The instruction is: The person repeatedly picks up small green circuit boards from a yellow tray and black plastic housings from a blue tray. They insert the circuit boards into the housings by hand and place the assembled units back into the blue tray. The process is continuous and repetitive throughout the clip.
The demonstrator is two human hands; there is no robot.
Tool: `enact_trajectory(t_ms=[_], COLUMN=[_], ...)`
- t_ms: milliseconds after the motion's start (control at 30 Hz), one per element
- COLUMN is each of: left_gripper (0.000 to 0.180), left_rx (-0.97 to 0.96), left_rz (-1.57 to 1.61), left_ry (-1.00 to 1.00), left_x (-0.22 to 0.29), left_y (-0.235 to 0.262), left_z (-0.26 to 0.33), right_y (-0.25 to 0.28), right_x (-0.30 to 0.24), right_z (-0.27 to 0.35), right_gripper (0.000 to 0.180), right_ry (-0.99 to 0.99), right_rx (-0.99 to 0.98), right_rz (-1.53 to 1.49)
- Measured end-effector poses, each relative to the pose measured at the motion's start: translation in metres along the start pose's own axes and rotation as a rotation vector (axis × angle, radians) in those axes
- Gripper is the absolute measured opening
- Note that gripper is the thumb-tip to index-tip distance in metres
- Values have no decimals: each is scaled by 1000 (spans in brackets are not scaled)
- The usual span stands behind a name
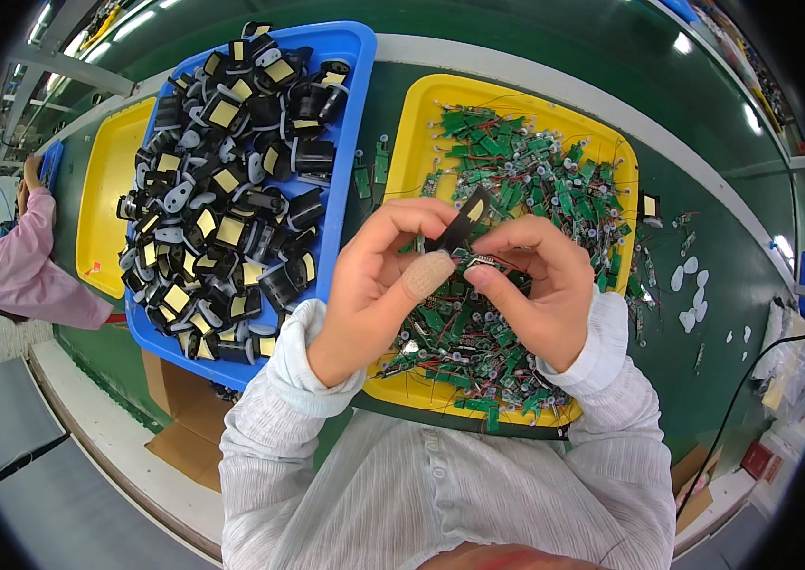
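At twelve o'clock, left hand pinches a black housing, right hand a small board — fitting, seemingly; next wants careful alignment.

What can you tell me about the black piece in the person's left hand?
The black piece is small and dark, plastic by its look, with a pale-yellow patch near its upper end. It tilts, with that end leaning to the right. The left hand grips it between fingers and thumb, over the yellow tray. The right hand is close to its lower end; whether it touches the piece is unclear. Its underside is hidden.
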State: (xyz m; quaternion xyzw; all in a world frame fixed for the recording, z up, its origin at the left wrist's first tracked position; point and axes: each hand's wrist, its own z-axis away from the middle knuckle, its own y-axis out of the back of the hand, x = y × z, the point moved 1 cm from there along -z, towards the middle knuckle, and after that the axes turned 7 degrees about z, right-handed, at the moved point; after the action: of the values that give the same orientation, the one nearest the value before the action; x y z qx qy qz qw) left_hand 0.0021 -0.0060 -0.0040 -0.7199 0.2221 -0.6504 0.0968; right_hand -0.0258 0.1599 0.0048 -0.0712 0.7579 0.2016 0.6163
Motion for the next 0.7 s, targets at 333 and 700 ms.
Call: enact_trajectory(t_ms=[333,700], left_gripper=[17,51], left_rx=[43,37], left_rz=[-107,-444], left_ry=[-70,-212], left_x=[-2,3], left_y=[-3,4], left_z=[5,1], right_y=[4,-1], right_x=[-8,0], right_z=[4,-3], right_gripper=[22,16], right_ry=[76,-105], right_rx=[-55,-15], right_rz=[163,-142])
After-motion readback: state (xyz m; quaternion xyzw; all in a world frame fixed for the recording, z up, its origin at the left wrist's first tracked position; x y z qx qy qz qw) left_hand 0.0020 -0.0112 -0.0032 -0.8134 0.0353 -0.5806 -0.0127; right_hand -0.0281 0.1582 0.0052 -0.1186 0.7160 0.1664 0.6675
